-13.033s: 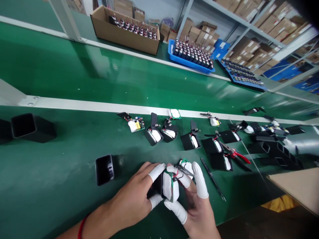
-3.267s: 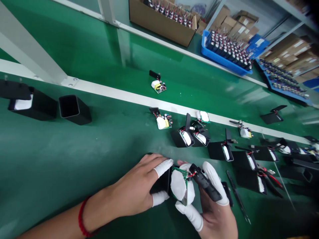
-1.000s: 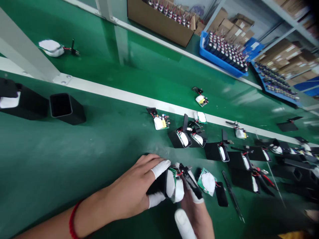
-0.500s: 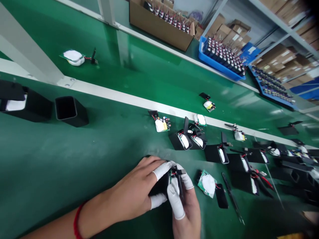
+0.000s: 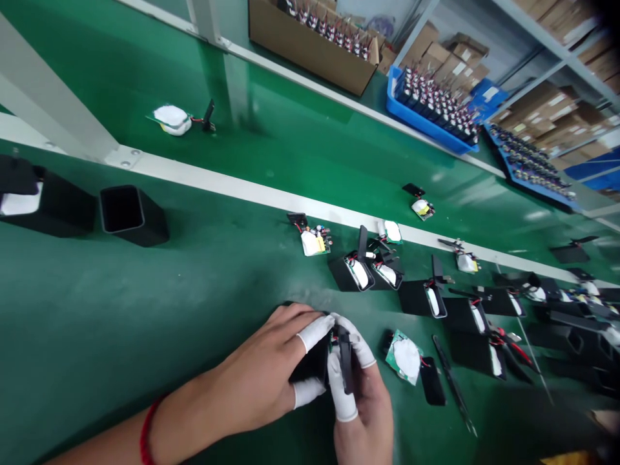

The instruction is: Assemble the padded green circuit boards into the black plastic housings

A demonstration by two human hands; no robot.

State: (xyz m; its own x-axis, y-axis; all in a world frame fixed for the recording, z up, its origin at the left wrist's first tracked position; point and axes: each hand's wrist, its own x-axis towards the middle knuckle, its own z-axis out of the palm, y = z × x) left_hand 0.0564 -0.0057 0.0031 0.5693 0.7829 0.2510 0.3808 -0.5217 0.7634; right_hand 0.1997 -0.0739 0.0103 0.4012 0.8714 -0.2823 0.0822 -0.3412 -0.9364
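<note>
In the head view my left hand (image 5: 264, 368), with white finger cots on, is wrapped round a black plastic case (image 5: 310, 363) lying on its side on the green bench. My right hand (image 5: 365, 400), also in finger cots, pinches a black end cap (image 5: 345, 361) at the case's open right end. Most of what is inside that end is hidden by my fingers. Just right of my right hand lies a circuit board (image 5: 405, 356) with a white pad, wired to a black cap (image 5: 433, 381). Black tweezers (image 5: 453, 381) lie beside it.
Several black cases (image 5: 419, 298) with boards inside lie to the right, near red-handled pliers (image 5: 516, 349). An upright hollow case (image 5: 133, 216) stands at the left. Beyond a white rail (image 5: 232, 189), boards (image 5: 172, 119) lie on a green belt. A blue tray (image 5: 431, 119) stands behind.
My right fingers have turned the end cap so its flat side now shows at the case's opening. Boards on the belt have shifted right. My left hand has hardly moved.
</note>
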